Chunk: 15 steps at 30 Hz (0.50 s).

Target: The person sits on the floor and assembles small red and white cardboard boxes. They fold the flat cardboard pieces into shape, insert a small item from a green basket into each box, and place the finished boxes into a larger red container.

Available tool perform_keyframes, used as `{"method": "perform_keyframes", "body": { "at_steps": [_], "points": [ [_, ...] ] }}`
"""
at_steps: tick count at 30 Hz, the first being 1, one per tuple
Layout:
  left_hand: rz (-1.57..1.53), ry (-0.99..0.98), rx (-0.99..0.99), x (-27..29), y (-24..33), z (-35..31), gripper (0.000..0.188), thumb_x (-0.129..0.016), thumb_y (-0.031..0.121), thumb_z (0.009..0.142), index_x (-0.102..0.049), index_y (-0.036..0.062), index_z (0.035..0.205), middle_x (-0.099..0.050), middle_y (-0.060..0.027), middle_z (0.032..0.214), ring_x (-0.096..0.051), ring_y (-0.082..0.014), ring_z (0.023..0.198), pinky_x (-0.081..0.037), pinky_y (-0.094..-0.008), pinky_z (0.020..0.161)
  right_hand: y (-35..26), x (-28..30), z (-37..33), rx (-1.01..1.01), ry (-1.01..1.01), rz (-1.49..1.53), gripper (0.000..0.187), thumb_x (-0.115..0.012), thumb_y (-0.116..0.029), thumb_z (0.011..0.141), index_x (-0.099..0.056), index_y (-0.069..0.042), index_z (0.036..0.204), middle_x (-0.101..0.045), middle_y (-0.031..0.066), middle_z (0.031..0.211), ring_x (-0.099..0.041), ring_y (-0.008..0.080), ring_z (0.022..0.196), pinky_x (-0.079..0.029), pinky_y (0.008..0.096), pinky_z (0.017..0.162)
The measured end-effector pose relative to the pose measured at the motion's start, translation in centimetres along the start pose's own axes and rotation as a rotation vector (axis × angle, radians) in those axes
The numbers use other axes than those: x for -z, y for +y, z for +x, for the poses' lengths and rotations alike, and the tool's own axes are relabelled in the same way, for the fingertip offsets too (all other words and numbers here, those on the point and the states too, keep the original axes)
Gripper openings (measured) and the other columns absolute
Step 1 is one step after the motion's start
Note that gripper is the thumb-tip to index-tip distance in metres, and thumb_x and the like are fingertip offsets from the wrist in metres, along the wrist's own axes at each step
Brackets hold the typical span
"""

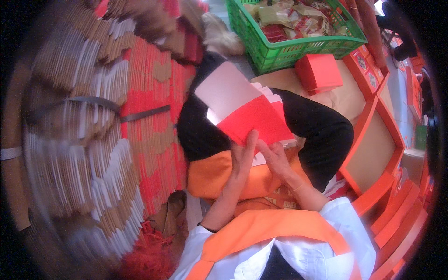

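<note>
Red carton [255,120] at centre frame, gripped by left hand [242,155] and right hand [277,159] fingers, seems mid-folding; its open flaps [224,88] likely need tucking.

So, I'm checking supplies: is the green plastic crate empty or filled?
Filled, at least partly: heaped packets show inside the green plastic crate.

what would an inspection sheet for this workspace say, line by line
surface: brown board, red box on it
job's things: red-and-white card piece, held over the lap
clutter: flat card stacks at left, crossed by a dark strap; green crate of packets
hands: left hand and right hand grip the card piece's near end
cables: nothing seen
surroundings: red-rimmed tray at right; red shreds lower left; far right hard to make out
</note>
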<state>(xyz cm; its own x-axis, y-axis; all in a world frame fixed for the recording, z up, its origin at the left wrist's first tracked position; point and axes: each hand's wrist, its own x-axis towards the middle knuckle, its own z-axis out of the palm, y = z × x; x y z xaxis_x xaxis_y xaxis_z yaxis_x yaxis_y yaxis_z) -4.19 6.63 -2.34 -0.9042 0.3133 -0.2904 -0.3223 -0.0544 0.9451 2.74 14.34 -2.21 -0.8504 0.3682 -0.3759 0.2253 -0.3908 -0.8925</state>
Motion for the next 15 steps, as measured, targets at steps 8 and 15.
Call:
{"method": "perform_keyframes", "body": {
  "at_steps": [8,15],
  "points": [
    [0.226,-0.028,-0.041,3.5,4.2,-2.0,0.029,-0.055,0.015,0.084,-0.050,-0.0037,0.105,-0.059,-0.0105,0.093,-0.056,-0.0169,0.084,-0.044,-0.0295,0.074,-9.0,5.2,-4.8,0.140,-0.553,-0.280,0.031,-0.055,-0.019,0.085,-0.050,0.001,0.109,-0.058,0.0116,0.103,-0.055,0.0173,0.098,-0.042,0.0279,0.086],
    [0.174,-0.486,0.057,4.5,3.7,-7.1,0.052,-0.054,0.015,0.082,-0.028,0.0021,0.125,-0.044,-0.0150,0.117,-0.048,-0.0212,0.102,-0.040,-0.0339,0.087,-8.3,4.4,-1.5,0.511,-0.202,-0.824,0.060,-0.067,-0.028,0.073,-0.042,-0.004,0.122,-0.043,0.0137,0.126,-0.037,0.0308,0.120,-0.028,0.0387,0.100]
  ]
}}
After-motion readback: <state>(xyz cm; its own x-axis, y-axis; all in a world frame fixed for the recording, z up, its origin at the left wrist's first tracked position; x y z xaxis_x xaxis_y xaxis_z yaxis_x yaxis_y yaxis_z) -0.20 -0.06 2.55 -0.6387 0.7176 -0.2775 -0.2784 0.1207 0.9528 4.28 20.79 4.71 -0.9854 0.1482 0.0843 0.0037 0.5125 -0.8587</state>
